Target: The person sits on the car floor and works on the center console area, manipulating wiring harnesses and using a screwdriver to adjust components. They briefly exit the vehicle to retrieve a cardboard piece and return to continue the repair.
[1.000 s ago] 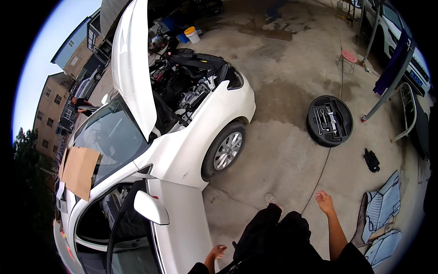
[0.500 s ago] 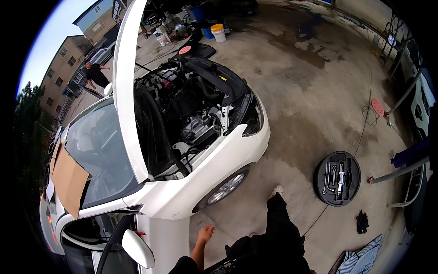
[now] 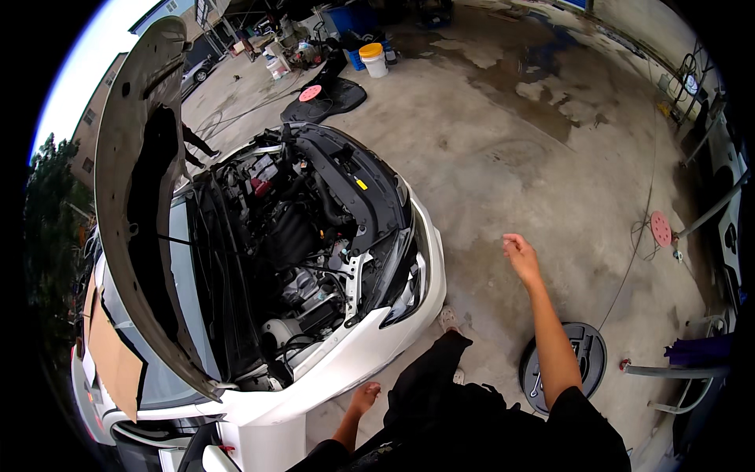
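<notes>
My left hand (image 3: 367, 393), low beside the white car's front fender (image 3: 330, 385), is loosely open with bent fingers and holds nothing. My right hand (image 3: 520, 253) is out over the concrete beside the front bumper, fingers loosely bent and apart, empty. The raised hood (image 3: 126, 197) stands over the exposed engine bay (image 3: 291, 236). A round black tool tray (image 3: 594, 354) lies below my right forearm, partly hidden by it. Brown cardboard (image 3: 110, 354) lies against the windshield.
Another person's dark-clothed leg (image 3: 197, 141) shows behind the hood. A pink stool (image 3: 661, 229) with coiled cable stands right, near metal posts (image 3: 712, 207) and a parked car. Farther back are a white bucket (image 3: 376, 64), a dark mat (image 3: 330, 102) and clutter.
I have moved forward along the car toward its front, so more engine bay and hood underside show. My right hand has risen into view. The other person is now mostly behind the hood.
</notes>
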`<action>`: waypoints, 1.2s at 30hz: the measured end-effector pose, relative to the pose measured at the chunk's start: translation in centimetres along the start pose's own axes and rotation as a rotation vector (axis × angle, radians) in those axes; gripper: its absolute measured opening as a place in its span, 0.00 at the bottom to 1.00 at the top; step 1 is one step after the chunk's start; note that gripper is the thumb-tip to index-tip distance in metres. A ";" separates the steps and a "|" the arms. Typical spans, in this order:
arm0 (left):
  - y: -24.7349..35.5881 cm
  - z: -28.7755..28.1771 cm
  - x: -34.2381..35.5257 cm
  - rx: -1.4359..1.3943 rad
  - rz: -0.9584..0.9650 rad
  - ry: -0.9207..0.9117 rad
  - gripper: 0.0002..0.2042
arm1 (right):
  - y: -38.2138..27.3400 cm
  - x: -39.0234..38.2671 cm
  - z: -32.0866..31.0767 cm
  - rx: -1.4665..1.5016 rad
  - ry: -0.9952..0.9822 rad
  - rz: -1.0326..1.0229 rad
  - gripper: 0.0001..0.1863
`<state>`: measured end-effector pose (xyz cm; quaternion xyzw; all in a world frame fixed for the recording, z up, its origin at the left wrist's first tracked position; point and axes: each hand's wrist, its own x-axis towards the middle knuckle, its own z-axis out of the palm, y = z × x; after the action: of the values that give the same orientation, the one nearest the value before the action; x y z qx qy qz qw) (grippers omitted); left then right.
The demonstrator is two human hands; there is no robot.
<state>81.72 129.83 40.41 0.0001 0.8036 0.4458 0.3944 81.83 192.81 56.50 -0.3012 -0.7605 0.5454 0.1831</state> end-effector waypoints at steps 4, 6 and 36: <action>3.3 3.1 7.3 0.033 -0.333 -0.113 0.14 | -1.9 3.0 -1.1 -0.200 -0.265 -0.094 0.22; 6.6 3.0 10.8 0.184 -0.397 -0.165 0.13 | 2.3 3.4 -4.0 -0.161 -0.420 0.239 0.22; -4.5 53.9 -24.3 -1.376 -0.719 0.982 0.15 | 28.2 11.5 20.9 -0.039 -1.256 0.346 0.12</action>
<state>134.23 157.21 36.92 -0.6741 0.3900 0.6262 0.0369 67.77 191.64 22.33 -0.0467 -0.6731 0.6252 -0.3923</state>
